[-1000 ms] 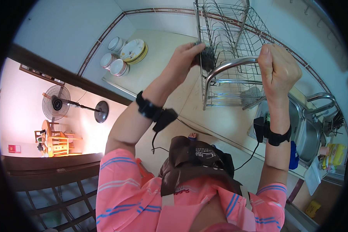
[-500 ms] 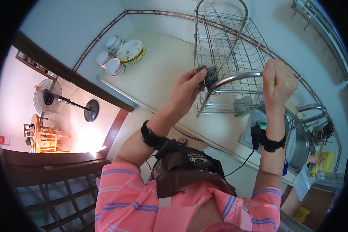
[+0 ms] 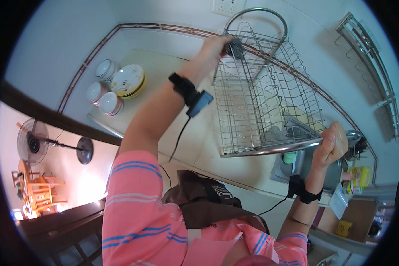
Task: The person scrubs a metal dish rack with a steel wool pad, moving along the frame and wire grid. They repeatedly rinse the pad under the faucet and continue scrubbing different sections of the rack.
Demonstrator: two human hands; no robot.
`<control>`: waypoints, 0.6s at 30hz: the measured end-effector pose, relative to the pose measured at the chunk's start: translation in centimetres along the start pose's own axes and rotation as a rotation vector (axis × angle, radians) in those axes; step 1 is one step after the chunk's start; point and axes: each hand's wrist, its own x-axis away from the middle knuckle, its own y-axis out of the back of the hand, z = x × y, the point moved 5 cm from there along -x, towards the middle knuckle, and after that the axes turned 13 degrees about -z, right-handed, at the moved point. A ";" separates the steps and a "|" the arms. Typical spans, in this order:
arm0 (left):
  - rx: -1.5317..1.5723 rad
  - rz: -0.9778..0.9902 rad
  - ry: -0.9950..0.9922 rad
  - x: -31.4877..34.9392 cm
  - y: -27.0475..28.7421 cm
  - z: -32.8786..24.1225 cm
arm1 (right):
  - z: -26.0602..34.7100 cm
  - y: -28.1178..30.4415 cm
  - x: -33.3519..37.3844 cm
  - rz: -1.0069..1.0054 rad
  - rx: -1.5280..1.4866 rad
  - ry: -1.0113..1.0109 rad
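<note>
A metal wire dish rack (image 3: 275,150) with curved tube ends is held tilted over the counter. My right hand (image 3: 331,144) is closed around its near tube, at the right. My left hand (image 3: 215,48), a little blurred, reaches to the rack's far end and is closed on a dark grey steel wool scrubber (image 3: 236,47). The scrubber is pressed against the far left part of the frame, by the base of the curved tube. Part of the left fingers is hidden by the scrubber and wires.
Stacked bowls (image 3: 105,70) and yellow-rimmed plates (image 3: 128,80) stand on the counter (image 3: 195,133) at the left. A steel sink (image 3: 277,175) with a green item (image 3: 290,157) lies below the rack, at the right. A hook rail (image 3: 377,73) hangs on the right wall. A cable trails from each wrist strap.
My left hand has moved the scrubber away from me, from the near tube to the rack's far end. My right hand has come lower, and the near tube has tipped down with it.
</note>
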 end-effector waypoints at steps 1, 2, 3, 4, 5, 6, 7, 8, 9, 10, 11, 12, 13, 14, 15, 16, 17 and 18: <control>-0.053 0.012 -0.026 -1.8 -0.1 0.0 | -0.1 -0.1 0.0 0.008 -0.004 -0.021; -0.034 -0.042 -0.028 -3.4 -0.1 0.1 | -0.1 -0.1 0.0 0.007 -0.006 -0.026; 0.003 -0.093 -0.031 -4.7 0.1 -0.1 | -0.1 0.0 0.0 -0.026 -0.010 -0.033; 0.005 -0.067 -0.016 -5.4 -0.1 0.1 | -0.2 -0.1 0.0 -0.016 0.024 -0.049; -0.008 -0.096 -0.022 -5.8 -0.1 0.0 | -0.2 -0.2 0.0 -0.023 0.025 -0.055; -0.003 -0.116 -0.014 -5.8 -0.3 0.1 | -0.2 -0.3 0.0 -0.028 0.029 -0.055; 0.037 -0.126 -0.018 -5.4 -0.5 0.2 | -0.3 -0.4 0.0 -0.024 0.063 -0.073; -0.023 -0.123 -0.046 -4.6 -0.4 0.1 | -0.2 -0.5 0.0 -0.042 0.053 -0.061; 0.036 -0.109 -0.053 -3.3 -0.8 0.3 | -0.1 -0.6 0.0 -0.029 0.038 -0.073; 0.093 -0.096 -0.063 -1.9 -1.3 0.4 | -0.1 -0.7 0.0 -0.030 0.043 -0.093; 0.153 -0.084 -0.078 -0.3 -1.7 0.3 | -0.1 -0.6 0.0 -0.045 0.060 -0.116; 0.076 -0.088 -0.053 1.8 -1.0 0.7 | -0.1 -0.7 0.0 -0.040 0.080 -0.128; 0.047 -0.064 -0.036 4.5 -0.7 1.4 | 0.0 -0.7 0.0 -0.030 0.060 -0.127; 0.027 -0.043 -0.031 6.9 -0.6 1.8 | 0.1 -0.7 -0.1 -0.044 0.047 -0.129; 0.018 -0.026 -0.036 9.4 -0.7 2.1 | 0.1 -0.7 0.0 -0.033 0.055 -0.146; 0.034 -0.027 -0.031 11.9 -0.7 2.4 | 0.1 -0.7 -0.1 -0.039 0.042 -0.127; 0.052 -0.025 -0.034 14.4 -0.8 2.7 | 0.2 -0.7 -0.2 -0.045 0.012 -0.108; 0.072 -0.023 -0.042 16.7 -1.0 2.8 | 0.2 -0.8 -0.2 -0.043 0.004 -0.099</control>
